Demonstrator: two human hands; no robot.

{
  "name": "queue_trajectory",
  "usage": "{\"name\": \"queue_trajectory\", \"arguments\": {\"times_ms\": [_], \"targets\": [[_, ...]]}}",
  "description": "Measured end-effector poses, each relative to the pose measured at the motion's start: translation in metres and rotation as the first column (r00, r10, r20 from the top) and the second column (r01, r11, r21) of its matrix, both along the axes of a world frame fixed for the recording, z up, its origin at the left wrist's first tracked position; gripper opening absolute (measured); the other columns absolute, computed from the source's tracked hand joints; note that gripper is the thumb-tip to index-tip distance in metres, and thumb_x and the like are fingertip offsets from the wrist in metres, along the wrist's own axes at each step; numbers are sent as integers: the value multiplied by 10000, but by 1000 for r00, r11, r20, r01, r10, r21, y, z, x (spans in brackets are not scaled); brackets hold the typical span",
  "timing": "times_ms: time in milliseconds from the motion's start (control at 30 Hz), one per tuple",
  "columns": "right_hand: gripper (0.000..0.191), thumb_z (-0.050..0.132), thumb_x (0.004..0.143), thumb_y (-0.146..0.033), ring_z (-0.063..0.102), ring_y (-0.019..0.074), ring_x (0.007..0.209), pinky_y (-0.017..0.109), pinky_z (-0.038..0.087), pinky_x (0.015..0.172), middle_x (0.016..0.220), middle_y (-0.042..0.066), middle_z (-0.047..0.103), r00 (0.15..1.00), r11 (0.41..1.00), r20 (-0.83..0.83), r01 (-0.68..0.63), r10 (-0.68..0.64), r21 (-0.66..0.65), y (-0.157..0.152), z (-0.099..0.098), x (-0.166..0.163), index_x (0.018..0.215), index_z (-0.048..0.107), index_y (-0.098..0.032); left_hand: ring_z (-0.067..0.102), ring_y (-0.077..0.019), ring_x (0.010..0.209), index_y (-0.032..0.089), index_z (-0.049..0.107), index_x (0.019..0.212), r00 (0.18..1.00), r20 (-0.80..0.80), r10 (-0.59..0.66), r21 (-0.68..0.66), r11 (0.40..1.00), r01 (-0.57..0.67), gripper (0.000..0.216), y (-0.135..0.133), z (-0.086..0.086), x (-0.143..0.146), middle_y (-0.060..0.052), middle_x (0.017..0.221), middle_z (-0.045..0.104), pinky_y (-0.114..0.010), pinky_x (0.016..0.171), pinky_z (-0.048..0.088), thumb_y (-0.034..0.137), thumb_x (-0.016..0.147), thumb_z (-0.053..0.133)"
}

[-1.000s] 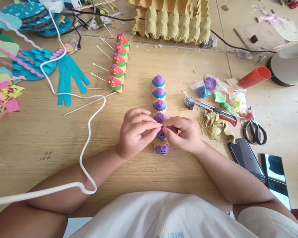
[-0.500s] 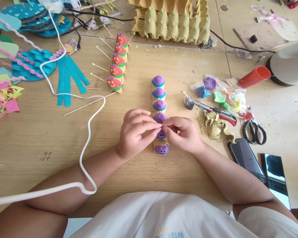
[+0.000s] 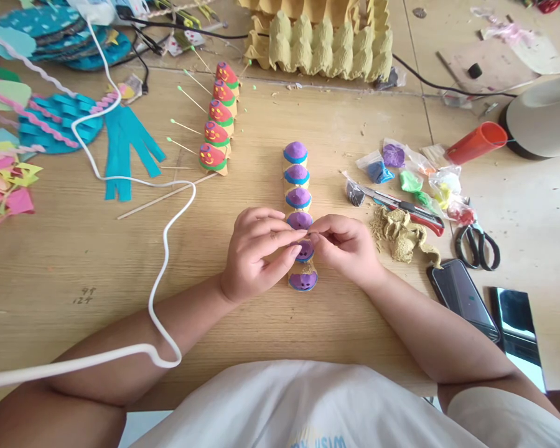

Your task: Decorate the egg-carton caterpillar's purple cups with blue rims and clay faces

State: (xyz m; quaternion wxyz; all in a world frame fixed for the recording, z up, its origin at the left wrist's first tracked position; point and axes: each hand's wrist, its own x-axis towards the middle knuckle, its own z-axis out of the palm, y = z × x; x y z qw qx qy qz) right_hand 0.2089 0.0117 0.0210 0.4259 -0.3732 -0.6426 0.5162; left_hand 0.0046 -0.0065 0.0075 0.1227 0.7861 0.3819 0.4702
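A strip of egg-carton cups [image 3: 297,198] stands on the table in front of me, its bumps topped with purple clay and edged in blue. The nearest bumps carry small dark dots, and the closest one shows a smiling face. Over the middle of the strip, my left hand [image 3: 264,252] has its thumb and index finger apart, the index tip meeting the right fingertips. My right hand [image 3: 340,246] pinches with thumb and index finger; whatever is between them is too small to make out.
A red-and-green egg-carton caterpillar [image 3: 217,130] with green-tipped sticks stands behind to the left. On the right lie bags of coloured clay [image 3: 378,171], a utility knife [image 3: 401,206], carton scraps [image 3: 401,239], scissors [image 3: 478,246] and a phone [image 3: 464,298]. A white cable [image 3: 167,249] crosses the left side.
My left thumb has parted from the index finger and dropped lower. The right hand stays pinched, shifted very slightly to the right. The purple strip keeps its place.
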Motion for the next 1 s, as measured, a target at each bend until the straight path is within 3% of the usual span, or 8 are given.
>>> {"name": "queue_trajectory", "arguments": {"times_ms": [333, 467, 600, 833, 1000], "targets": [[274, 717, 924, -451, 609, 125, 681, 247, 488, 591, 834, 43, 719, 998, 998, -52, 27, -30, -60, 3, -2, 0, 960, 685, -181, 672, -232, 1107, 259, 733, 1189, 1000, 2, 20, -46, 999, -20, 248, 1, 1, 1, -43, 1048, 761, -437, 1017, 553, 219, 956, 659], [197, 689, 929, -380, 484, 111, 615, 255, 398, 552, 732, -16, 597, 992, 993, 64, 107, -109, 39, 8, -6, 4, 1004, 643, -204, 671, -228, 1133, 241, 703, 1240, 996, 8, 94, -132, 987, -92, 276, 3, 0, 2, -61, 1138, 748, -431, 1059, 531, 230, 973, 632], [174, 672, 864, -207, 456, 115, 657, 271, 398, 621, 745, -43, 527, 968, 980, 200, 123, -154, 156, 13, -10, 4, 1014, 584, -217, 659, -236, 1182, 222, 653, 1284, 995, -17, 95, -183, 978, -96, 317, 6, -3, 4, -81, 1230, 733, -439, 1084, 510, 207, 970, 618], [224, 648, 830, -158, 418, 103, 625, 252, 354, 556, 753, -56, 462, 986, 997, 148, 79, -79, 10, 14, -14, -2, 978, 497, -233, 646, -242, 1275, 216, 629, 1284, 1000, -12, 16, -209, 978, -18, 349, 7, -6, 5, -95, 1322, 713, -468, 1139, 503, 133, 948, 581], [235, 657, 829, -172, 412, 105, 618, 254, 344, 542, 740, -59, 447, 988, 997, 131, 81, -79, -10, 15, -19, -4, 974, 486, -241, 640, -243, 1311, 220, 635, 1269, 1000, -18, 5, -221, 975, -8, 341, 7, -8, 6, -97, 1349, 708, -481, 1167, 498, 126, 946, 577]]}}
